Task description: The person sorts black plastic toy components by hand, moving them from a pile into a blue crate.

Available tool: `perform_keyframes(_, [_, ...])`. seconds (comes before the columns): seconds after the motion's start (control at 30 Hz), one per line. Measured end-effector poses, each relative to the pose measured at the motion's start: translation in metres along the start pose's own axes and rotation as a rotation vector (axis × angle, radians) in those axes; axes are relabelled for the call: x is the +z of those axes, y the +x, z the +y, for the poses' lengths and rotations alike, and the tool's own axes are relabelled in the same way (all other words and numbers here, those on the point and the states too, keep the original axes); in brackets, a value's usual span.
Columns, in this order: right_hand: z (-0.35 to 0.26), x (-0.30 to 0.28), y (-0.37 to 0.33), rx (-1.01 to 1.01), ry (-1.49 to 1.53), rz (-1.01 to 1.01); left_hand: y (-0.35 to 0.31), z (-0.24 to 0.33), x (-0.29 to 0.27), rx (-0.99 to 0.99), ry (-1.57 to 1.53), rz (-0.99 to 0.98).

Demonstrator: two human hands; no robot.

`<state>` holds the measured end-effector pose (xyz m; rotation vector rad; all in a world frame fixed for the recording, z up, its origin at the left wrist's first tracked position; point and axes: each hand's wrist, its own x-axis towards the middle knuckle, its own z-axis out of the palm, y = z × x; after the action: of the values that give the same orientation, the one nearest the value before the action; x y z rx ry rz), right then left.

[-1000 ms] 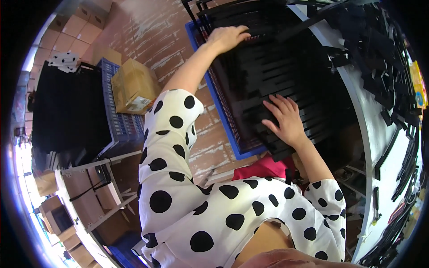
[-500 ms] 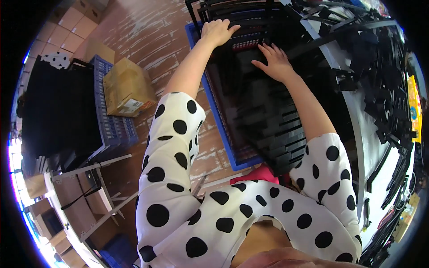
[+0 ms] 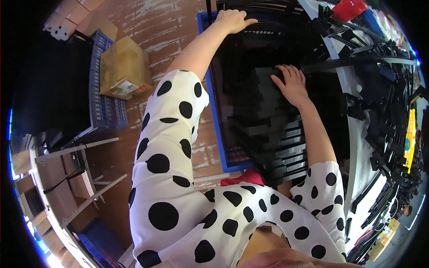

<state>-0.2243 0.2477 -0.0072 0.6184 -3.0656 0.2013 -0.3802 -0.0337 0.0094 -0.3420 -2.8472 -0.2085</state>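
Observation:
A deep blue crate (image 3: 216,129) in front of me is filled with long black slats (image 3: 290,147), stacked in overlapping rows. My left hand (image 3: 232,21) reaches to the far left corner of the crate. Its fingers bend over a dark bar there and its thumb sticks out to the right; the fingertips are hidden. My right hand (image 3: 294,85) lies palm down on top of the stack, nearer to me. Its fingers are stretched out, with the thumb apart. The far part of the load is too dark to tell single pieces.
A white-topped table (image 3: 353,147) on the right carries many loose black strips (image 3: 371,102). A yellow packet (image 3: 410,140) and a red item (image 3: 349,9) lie among them. On the left, a cardboard box (image 3: 125,67) stands by a blue-grey crate (image 3: 109,109). A pink cloth (image 3: 243,177) shows below the blue crate.
My right hand has drawn back toward me over the black slats. My left hand stays near the same far corner. The whole view has shifted a little.

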Motion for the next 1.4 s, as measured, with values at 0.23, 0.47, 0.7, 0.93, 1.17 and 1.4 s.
perform_keyframes(0.23, [-0.001,0.0,-0.005,0.02,-0.013,0.112,0.02,0.029,-0.058,0.093,-0.092,0.071])
perform_keyframes(0.47, [0.0,0.001,-0.007,0.01,-0.026,0.104,-0.013,0.049,-0.065,0.134,-0.207,0.289])
perform_keyframes(0.7, [-0.001,0.003,-0.005,-0.004,-0.053,0.107,-0.054,0.05,-0.046,0.001,-0.175,0.444])
perform_keyframes(0.93, [0.001,0.005,-0.001,-0.021,-0.035,0.155,-0.056,0.087,-0.003,0.078,-0.042,0.487])
perform_keyframes(1.17, [0.01,0.015,-0.006,-0.057,0.024,0.309,-0.047,0.13,0.002,0.252,-0.533,0.548])
perform_keyframes(1.4, [0.001,0.004,-0.009,0.092,0.121,0.263,-0.101,0.077,0.056,-0.323,-0.981,0.392])
